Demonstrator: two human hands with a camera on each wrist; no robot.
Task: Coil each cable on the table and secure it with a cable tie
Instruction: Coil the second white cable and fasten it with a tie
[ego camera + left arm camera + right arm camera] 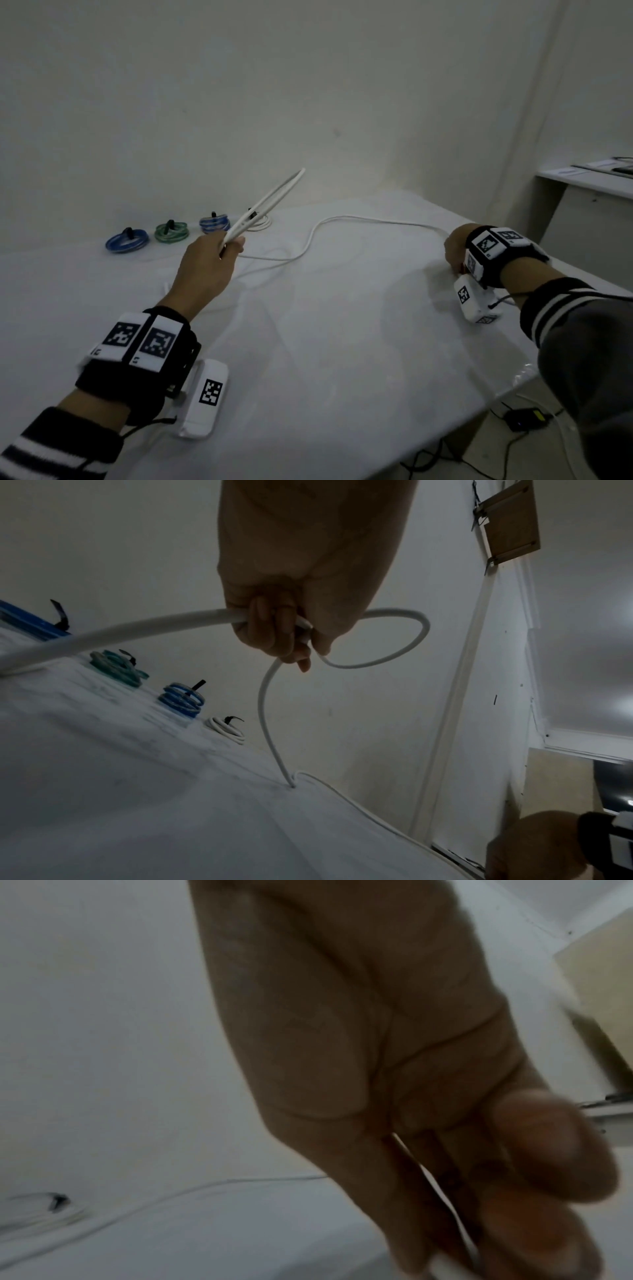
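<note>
A long white cable lies in a curve across the white table. My left hand is raised above the table and grips a narrow loop of it; the left wrist view shows the fingers curled round the cable, with the loop sticking out past them. My right hand is down at the table's right edge where the cable ends. In the blurred right wrist view its thumb faces the fingers and a white strand runs between them.
Several coils with black ties stand along the back wall: blue, green, blue and white. A second white table stands at the right. A black adapter and wires lie on the floor.
</note>
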